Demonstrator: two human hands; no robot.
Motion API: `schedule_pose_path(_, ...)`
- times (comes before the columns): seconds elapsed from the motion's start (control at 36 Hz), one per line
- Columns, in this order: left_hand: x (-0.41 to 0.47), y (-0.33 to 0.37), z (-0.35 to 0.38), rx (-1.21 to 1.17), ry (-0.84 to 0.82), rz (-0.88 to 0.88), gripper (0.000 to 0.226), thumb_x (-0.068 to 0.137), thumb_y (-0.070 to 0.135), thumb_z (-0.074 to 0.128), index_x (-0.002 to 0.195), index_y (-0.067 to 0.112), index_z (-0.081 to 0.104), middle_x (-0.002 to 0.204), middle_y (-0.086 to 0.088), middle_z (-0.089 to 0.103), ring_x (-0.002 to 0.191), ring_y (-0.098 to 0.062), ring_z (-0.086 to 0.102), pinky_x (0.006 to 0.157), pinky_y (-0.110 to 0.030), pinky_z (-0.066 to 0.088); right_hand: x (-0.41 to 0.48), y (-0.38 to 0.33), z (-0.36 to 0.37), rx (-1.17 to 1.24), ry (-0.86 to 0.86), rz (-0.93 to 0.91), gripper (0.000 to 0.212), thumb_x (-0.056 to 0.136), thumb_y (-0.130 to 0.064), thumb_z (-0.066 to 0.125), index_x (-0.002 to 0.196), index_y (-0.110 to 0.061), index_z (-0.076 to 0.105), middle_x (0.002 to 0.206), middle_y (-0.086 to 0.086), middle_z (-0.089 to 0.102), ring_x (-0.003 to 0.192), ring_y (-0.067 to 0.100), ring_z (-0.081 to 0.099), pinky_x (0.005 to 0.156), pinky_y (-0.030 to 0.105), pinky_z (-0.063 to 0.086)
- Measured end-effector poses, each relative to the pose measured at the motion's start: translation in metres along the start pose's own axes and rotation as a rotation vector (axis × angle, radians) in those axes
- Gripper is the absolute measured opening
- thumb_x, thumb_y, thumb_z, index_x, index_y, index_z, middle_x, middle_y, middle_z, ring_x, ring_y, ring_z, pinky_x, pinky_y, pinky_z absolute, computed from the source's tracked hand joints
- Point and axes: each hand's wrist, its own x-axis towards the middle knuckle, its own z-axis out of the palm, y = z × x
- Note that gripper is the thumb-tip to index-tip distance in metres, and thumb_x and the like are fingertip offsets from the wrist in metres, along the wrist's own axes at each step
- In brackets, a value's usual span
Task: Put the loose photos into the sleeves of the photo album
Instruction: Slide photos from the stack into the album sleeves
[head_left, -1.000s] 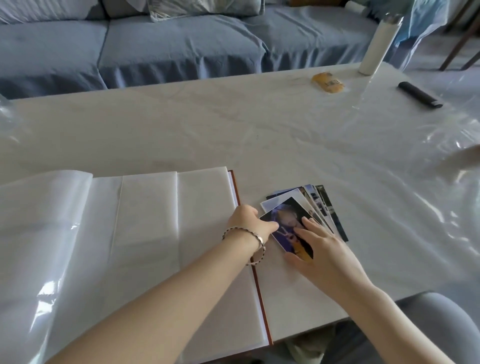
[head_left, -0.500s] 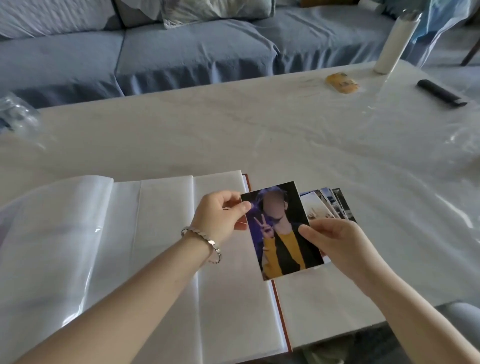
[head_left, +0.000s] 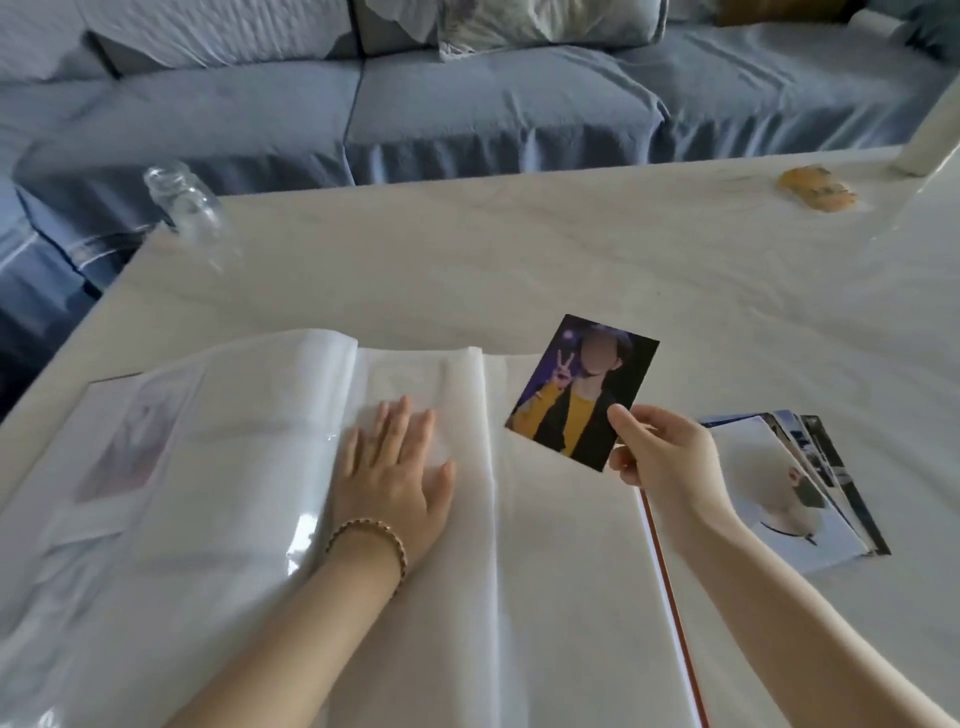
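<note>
**One photo lifted, one palm flat on the open album**

Much of the photo album (head_left: 545, 571) escapes you here. Its near edge runs off the bottom of the frame, and a cloudy translucent leaf (head_left: 234, 467) veils the left page, so the picture (head_left: 140, 431) beneath it is only a pale blur. To the right of the album, the loose photos (head_left: 789, 483) lie fanned on the table (head_left: 519, 249). Only the top one shows in full; the rest are thin slivers. A white bottle (head_left: 930, 140) at the far right corner is cut off by the frame.

Your left hand (head_left: 395, 467), a bracelet (head_left: 374, 530) on its wrist, lies palm down on the album near its middle fold, with its fingers (head_left: 395, 421) straight and slightly spread, gripping nothing. Your right hand (head_left: 670, 457) pinches the lower right corner of one photo (head_left: 582, 389) between thumb and curled fingers, which hide that corner. The photo stands tilted over the far right part of the right page. Whether it touches the page cannot be told.

A glass jar (head_left: 182, 202) and a yellow object (head_left: 815, 189) sit near the table's far edge, well apart.
</note>
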Motion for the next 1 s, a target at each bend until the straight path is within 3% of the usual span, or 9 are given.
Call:
schedule_pose_path(0.14,0.000,0.001,0.000,-0.019,0.005,0.001,0.093,0.061,0.053,-0.020,0.149,0.028,-0.004,0.156,0.006,-0.015,0.142,-0.012,-0.017,0.111,-0.031,-0.016,0.008,-0.001,0.026,-0.091,0.004,-0.060,0.020,0.093,-0.024,0.055,0.074,-0.021,0.062,0.046,-0.004,0.056,0.044,0.010,0.046,0.055,0.026,0.042)
schedule_pose_path(0.25,0.001,-0.002,0.005,-0.015,0.015,0.017,0.090,0.064,0.053,-0.017,0.149,0.028,-0.003,0.157,0.004,-0.012,0.143,-0.014,-0.014,0.107,-0.030,-0.020,0.012,0.001,0.034,-0.171,0.042,-0.126,0.017,0.094,-0.025,0.054,0.086,-0.015,0.065,0.046,-0.005,0.056,0.045,0.007,0.048,0.058,0.023,0.041)
schedule_pose_path(0.36,0.002,-0.003,0.008,-0.030,0.077,0.023,0.075,0.081,0.051,0.010,0.144,0.020,0.033,0.153,-0.005,0.024,0.142,-0.023,0.021,0.110,-0.035,-0.002,0.014,0.001,0.036,-0.258,0.057,-0.199,0.016,0.093,-0.026,0.054,0.088,-0.017,0.065,0.049,-0.006,0.058,0.047,0.007,0.053,0.056,0.020,0.044)
schedule_pose_path(0.47,0.002,-0.004,0.011,-0.054,0.085,0.029,0.064,0.084,0.046,0.024,0.135,0.016,0.049,0.143,-0.009,0.043,0.133,-0.027,0.040,0.108,-0.037,0.010,0.013,-0.001,0.038,-0.339,0.030,-0.248,0.011,0.093,-0.026,0.054,0.084,-0.023,0.059,0.048,-0.009,0.057,0.050,0.007,0.054,0.056,0.015,0.044)
schedule_pose_path(0.58,0.001,-0.004,0.010,-0.046,0.041,0.029,0.084,0.073,0.053,-0.010,0.150,0.025,0.007,0.158,0.001,-0.002,0.145,-0.017,-0.004,0.108,-0.031,-0.016,0.012,0.002,0.040,-0.371,-0.021,-0.220,0.016,0.093,-0.026,0.054,0.078,-0.024,0.058,0.040,-0.013,0.054,0.046,0.005,0.052,0.050,0.010,0.041)
schedule_pose_path(0.64,0.001,-0.005,0.011,-0.032,0.029,0.014,0.087,0.066,0.052,-0.018,0.149,0.028,-0.004,0.156,0.004,-0.014,0.143,-0.014,-0.015,0.106,-0.029,-0.021,0.011,0.002,0.040,-0.375,-0.037,-0.203,0.018,0.093,-0.025,0.054,0.076,-0.022,0.060,0.039,-0.013,0.054,0.044,0.006,0.052,0.050,0.012,0.042)
schedule_pose_path(0.81,0.001,-0.004,0.009,-0.043,0.005,0.009,0.090,0.064,0.052,-0.022,0.149,0.028,-0.006,0.156,0.005,-0.017,0.142,-0.013,-0.018,0.110,-0.030,-0.018,0.006,0.001,0.036,-0.385,-0.149,-0.137,0.024,0.092,-0.023,0.056,0.074,-0.009,0.066,0.042,-0.006,0.057,0.045,0.012,0.050,0.057,0.025,0.047)
schedule_pose_path(0.89,0.002,-0.005,0.009,-0.052,-0.002,0.015,0.089,0.065,0.053,-0.023,0.149,0.028,-0.005,0.156,0.005,-0.017,0.142,-0.013,-0.019,0.108,-0.029,-0.020,0.006,-0.001,0.035,-0.386,-0.227,-0.070,0.025,0.092,-0.024,0.056,0.068,-0.020,0.062,0.042,-0.005,0.057,0.043,0.010,0.049,0.054,0.022,0.045)
schedule_pose_path(1.0,0.001,-0.004,0.007,-0.081,0.009,0.006,0.075,0.079,0.052,-0.011,0.149,0.028,-0.001,0.156,0.005,-0.017,0.142,-0.012,-0.020,0.106,-0.026,-0.021,0.010,-0.005,0.034,-0.373,-0.263,0.009,0.026,0.092,-0.023,0.056,0.068,-0.014,0.063,0.042,-0.003,0.055,0.034,0.004,0.041,0.048,0.017,0.039)
